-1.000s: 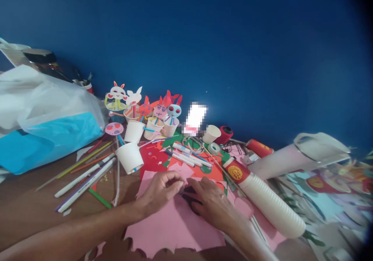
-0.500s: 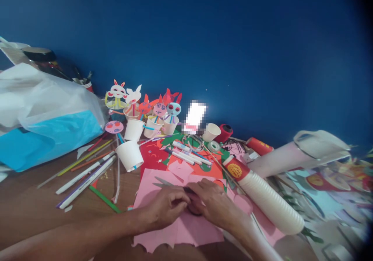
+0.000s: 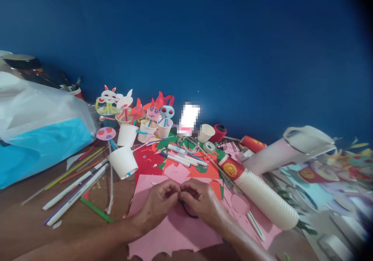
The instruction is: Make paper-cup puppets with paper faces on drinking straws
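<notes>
My left hand [image 3: 164,199] and my right hand [image 3: 201,199] meet fingertip to fingertip, both with closed, pinching fingers. Whatever sits between the fingertips is too small or hidden to make out. Below them a large sheet of pink paper [image 3: 175,235], its front edge cut in scallops, covers the table. Scissors [image 3: 190,214] lie on that sheet, mostly covered by my hands; a dark handle loop and a bit of blade show. Just beyond is a smaller pink paper scrap [image 3: 176,172].
Paper-cup puppets with animal heads [image 3: 153,113] stand at the back left, near a tipped white cup [image 3: 124,162]. Several markers [image 3: 179,158] lie behind my hands. On the right a long stack of paper cups [image 3: 262,195] lies slantwise. A plastic bag [image 3: 43,125] fills the left.
My right hand has come off the scissors and met my left hand, fingertips together. The scissors now rest on the pink paper. The view has shifted slightly.
</notes>
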Motion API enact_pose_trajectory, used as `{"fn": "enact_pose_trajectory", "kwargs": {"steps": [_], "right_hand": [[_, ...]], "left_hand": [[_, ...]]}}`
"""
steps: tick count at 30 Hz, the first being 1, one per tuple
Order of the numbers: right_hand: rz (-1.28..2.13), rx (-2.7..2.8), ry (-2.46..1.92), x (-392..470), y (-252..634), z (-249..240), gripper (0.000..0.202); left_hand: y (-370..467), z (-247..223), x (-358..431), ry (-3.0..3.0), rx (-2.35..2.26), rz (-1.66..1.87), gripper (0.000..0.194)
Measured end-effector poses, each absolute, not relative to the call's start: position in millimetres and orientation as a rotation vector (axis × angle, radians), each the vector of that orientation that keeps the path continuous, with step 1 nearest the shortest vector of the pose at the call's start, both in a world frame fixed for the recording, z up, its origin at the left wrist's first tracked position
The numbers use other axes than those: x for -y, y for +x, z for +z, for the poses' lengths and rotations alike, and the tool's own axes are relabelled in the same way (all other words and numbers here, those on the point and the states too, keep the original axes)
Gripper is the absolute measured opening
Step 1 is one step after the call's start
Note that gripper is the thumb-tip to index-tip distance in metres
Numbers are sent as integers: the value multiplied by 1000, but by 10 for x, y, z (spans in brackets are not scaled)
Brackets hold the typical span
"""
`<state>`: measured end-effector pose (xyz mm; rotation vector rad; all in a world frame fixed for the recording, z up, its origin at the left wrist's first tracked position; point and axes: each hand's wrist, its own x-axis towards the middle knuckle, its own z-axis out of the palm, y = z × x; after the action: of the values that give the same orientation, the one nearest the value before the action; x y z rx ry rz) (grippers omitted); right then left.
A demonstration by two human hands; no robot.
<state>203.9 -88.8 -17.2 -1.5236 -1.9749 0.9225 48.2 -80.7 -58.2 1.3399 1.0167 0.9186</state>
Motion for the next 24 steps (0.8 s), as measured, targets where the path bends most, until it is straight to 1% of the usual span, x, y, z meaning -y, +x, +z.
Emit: {"fn": "enact_pose_trajectory", "kwargs": {"steps": [10, 16, 24], "right_hand": [[948, 1886, -1508, 869, 2051, -231, 10], [1018, 1831, -1513, 868, 2058, -256, 11], [1083, 1743, -1501, 869, 2042, -285, 13]], "left_hand": [[468, -608, 803, 1243, -958, 901, 9], [457, -573, 792, 1226, -934, 893, 12], [441, -536, 751, 1327, -978, 940, 14]]}}
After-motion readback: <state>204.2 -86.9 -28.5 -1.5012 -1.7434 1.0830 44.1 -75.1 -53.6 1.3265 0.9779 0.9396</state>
